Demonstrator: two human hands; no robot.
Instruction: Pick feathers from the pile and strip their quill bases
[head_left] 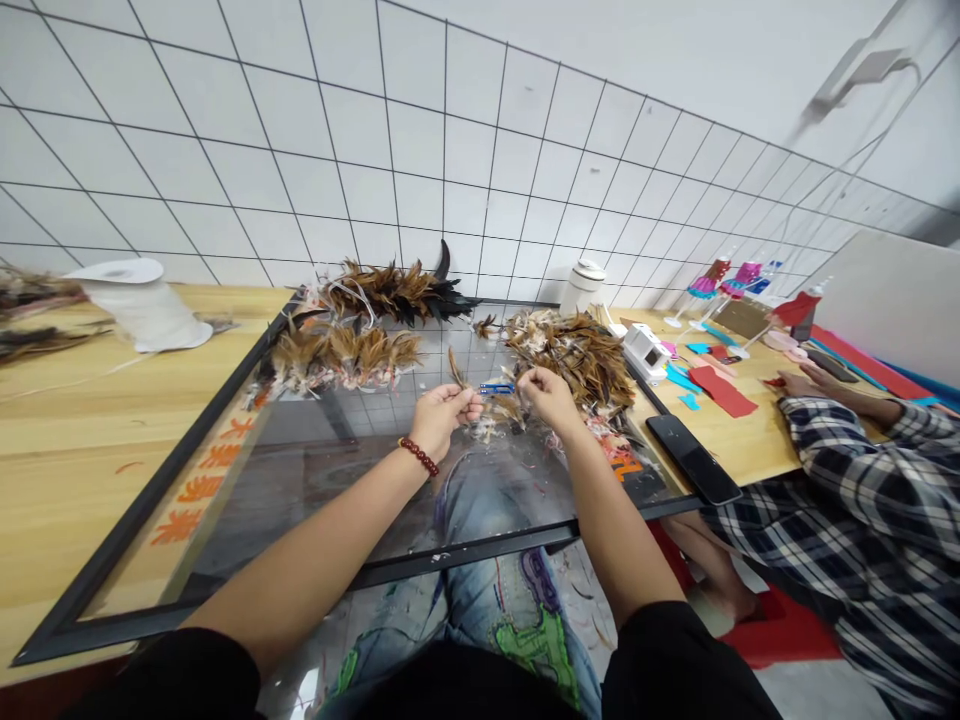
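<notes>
Between the fingers of my left hand [444, 412] is a brown feather [455, 368], its tip pointing up. My right hand [550, 398] is closed on small blue thread snips [496, 389], whose end points left toward the feather. Both hands are above a black-framed glass panel [315, 470]. A big pile of brown feathers [577, 355] lies just behind and right of my right hand. To the left and behind are a row of tan feathers [345, 352] and a bundle of brown and black feathers [397, 292].
A black phone [694, 460] rests at the panel's right edge. Behind stand a white canister [583, 287] and a small white device [646, 352]. Left is a spool of white ribbon [142, 305]. A co-worker in a plaid shirt [847, 450] sits right, near red felt [722, 391].
</notes>
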